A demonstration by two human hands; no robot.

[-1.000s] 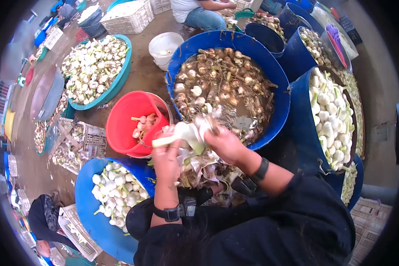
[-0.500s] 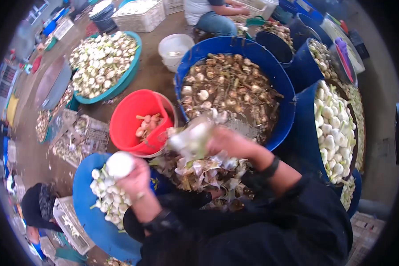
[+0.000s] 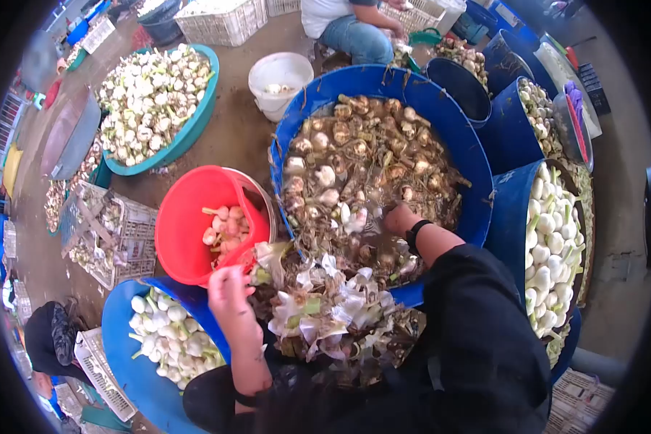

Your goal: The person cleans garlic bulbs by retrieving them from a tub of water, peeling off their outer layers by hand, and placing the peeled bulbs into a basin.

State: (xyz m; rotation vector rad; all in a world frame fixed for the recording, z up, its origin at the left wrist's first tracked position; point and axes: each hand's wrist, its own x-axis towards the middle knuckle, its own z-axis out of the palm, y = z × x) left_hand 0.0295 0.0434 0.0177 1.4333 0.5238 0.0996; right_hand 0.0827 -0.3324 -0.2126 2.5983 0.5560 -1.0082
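My right hand (image 3: 401,219) reaches down into the large blue tub (image 3: 288,119), among muddy, unpeeled garlic bulbs (image 3: 325,176) in brown water. Its fingertips are hidden there, so its grip does not show. My left hand (image 3: 231,293) is raised just below the red bucket (image 3: 168,235), fingers slightly bent and apart, with nothing visible in them. Between my arms lies a heap of pale, wet garlic skins (image 3: 333,307). Cleaned white garlic bulbs (image 3: 168,333) fill part of the blue basin (image 3: 119,347) at my left.
Reddish bulbs (image 3: 228,231) lie in the red bucket. A white bucket (image 3: 264,90) stands beyond it. More white garlic (image 3: 550,246) fills a blue barrel at right. A green tub (image 3: 211,79) heaped with garlic and a plastic crate (image 3: 139,231) stand left. A person (image 3: 354,36) sits ahead.
The white garlic bulb has gone from my left hand, which is now empty. My right hand has moved from above the skins forward into the tub of unpeeled garlic.
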